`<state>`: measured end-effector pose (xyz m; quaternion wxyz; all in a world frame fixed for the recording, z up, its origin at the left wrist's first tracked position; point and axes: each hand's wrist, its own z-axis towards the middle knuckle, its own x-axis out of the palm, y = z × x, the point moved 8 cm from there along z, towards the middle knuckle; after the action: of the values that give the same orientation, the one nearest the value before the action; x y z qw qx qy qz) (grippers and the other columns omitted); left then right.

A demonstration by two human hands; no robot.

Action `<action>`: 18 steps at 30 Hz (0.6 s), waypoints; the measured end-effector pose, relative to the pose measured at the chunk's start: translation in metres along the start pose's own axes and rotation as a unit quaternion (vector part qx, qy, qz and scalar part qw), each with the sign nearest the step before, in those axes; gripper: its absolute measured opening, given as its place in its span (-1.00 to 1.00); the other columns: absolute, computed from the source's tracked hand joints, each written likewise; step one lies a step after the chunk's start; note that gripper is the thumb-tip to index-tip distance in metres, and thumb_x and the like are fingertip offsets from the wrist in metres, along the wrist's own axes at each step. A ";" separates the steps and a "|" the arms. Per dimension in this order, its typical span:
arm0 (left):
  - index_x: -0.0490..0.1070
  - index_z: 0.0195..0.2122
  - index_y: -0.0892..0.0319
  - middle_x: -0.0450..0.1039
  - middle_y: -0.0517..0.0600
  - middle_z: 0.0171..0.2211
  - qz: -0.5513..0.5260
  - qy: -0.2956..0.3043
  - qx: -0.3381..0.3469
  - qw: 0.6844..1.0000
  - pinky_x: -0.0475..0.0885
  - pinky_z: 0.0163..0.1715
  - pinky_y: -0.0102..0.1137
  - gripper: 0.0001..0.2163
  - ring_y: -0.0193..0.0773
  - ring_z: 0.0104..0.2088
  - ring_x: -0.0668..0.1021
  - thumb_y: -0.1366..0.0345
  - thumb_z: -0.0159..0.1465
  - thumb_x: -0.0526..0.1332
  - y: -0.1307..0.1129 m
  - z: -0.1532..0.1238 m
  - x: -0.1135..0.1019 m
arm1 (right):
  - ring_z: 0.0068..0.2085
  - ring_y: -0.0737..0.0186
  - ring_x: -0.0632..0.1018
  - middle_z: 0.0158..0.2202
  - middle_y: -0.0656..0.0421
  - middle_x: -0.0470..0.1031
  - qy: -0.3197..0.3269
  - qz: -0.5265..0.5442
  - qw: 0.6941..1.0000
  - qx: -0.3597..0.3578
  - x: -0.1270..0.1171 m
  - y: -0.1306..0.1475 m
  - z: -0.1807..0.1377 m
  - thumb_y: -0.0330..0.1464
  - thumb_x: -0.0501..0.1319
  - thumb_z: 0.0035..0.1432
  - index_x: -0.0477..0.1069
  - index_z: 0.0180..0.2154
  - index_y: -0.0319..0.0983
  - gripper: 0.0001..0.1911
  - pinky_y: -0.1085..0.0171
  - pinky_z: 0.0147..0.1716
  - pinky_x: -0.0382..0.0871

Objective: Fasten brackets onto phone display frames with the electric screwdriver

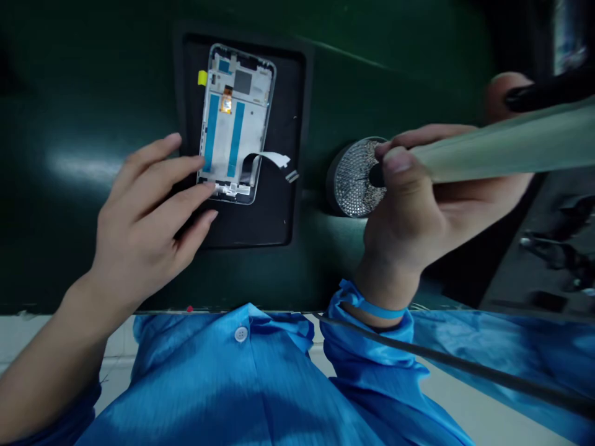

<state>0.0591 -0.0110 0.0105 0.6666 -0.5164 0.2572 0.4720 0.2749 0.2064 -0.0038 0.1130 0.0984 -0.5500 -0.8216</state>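
A phone frame (232,124) with its inner side up lies in a shallow black tray (300,124). It carries two blue strips, an orange flex cable (226,101) and a yellow tab (202,78). A white ribbon cable (274,158) sticks out past its right edge. My left hand (149,198) has its fingers spread, with fingertips at the frame's lower left edge. In my right hand (409,204) is a pale green electric screwdriver (502,145), its black nose over a round dish of tiny screws (356,183). The tip of its bit is hidden.
The tray and dish stand on a dark green table (83,124). A dark cable (446,356) crosses in front of my blue sleeve. At the right lies a grey surface (520,272) with dark, blurred items. A small red dot (189,308) marks the table's near edge.
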 end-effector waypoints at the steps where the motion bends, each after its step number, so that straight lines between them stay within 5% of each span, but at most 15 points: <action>1: 0.54 0.20 0.03 0.61 0.01 0.22 -0.003 -0.009 0.011 1.000 0.59 0.37 0.10 -0.71 0.12 0.40 0.55 0.37 0.48 0.38 -0.005 0.003 0.001 | -0.12 0.31 0.68 -0.13 0.37 0.57 -0.002 0.003 0.998 -0.058 0.004 0.008 0.000 -0.29 0.63 0.22 0.61 0.08 0.05 -0.57 0.16 0.02 0.65; 3: 0.58 0.09 0.07 0.66 0.02 0.06 -0.015 -0.011 0.041 0.999 0.68 0.17 -0.02 -0.78 0.04 0.21 0.65 0.43 0.46 0.36 -0.019 0.011 0.009 | -0.16 0.31 0.69 -0.09 0.35 0.61 0.012 0.012 0.992 -0.123 0.011 0.013 0.001 -0.31 0.62 0.24 0.59 0.13 0.00 -0.53 0.17 -0.07 0.66; 6: 0.63 -0.06 0.15 0.65 0.03 -0.09 -0.007 0.057 0.103 0.993 0.66 -0.04 -0.12 -0.83 -0.02 0.01 0.66 0.47 0.51 0.24 -0.044 0.026 0.038 | -0.13 0.22 0.72 -0.06 0.26 0.65 0.037 0.003 0.994 -0.102 0.015 0.004 0.003 -0.24 0.60 0.28 0.51 0.08 -0.05 -0.57 0.09 -0.01 0.72; 11: 0.68 -0.11 0.20 0.65 0.15 -0.09 0.054 0.146 0.149 0.977 0.60 -0.04 -0.01 -0.72 0.13 0.02 0.64 0.50 0.49 0.14 -0.062 0.051 0.081 | -0.04 0.06 0.74 -0.03 0.19 0.60 0.029 -0.065 0.995 -0.063 0.010 0.000 0.000 -0.17 0.51 0.35 0.42 0.02 0.00 -0.65 -0.12 0.10 0.75; 18: 0.67 -0.10 0.26 0.62 0.19 -0.15 0.138 0.149 0.212 0.956 0.57 0.01 -0.04 -0.71 0.18 0.09 0.64 0.53 0.48 0.12 -0.068 0.058 0.090 | -0.04 0.06 0.73 -0.05 0.18 0.62 0.003 -0.078 0.994 -0.070 0.001 0.004 0.004 -0.13 0.48 0.35 0.40 0.03 0.00 -0.64 -0.14 0.11 0.75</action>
<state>0.1494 0.0744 -0.0152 0.6430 -0.3876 0.5164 0.4120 0.2731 0.2079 0.0013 0.0563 0.1353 -0.4816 -0.8641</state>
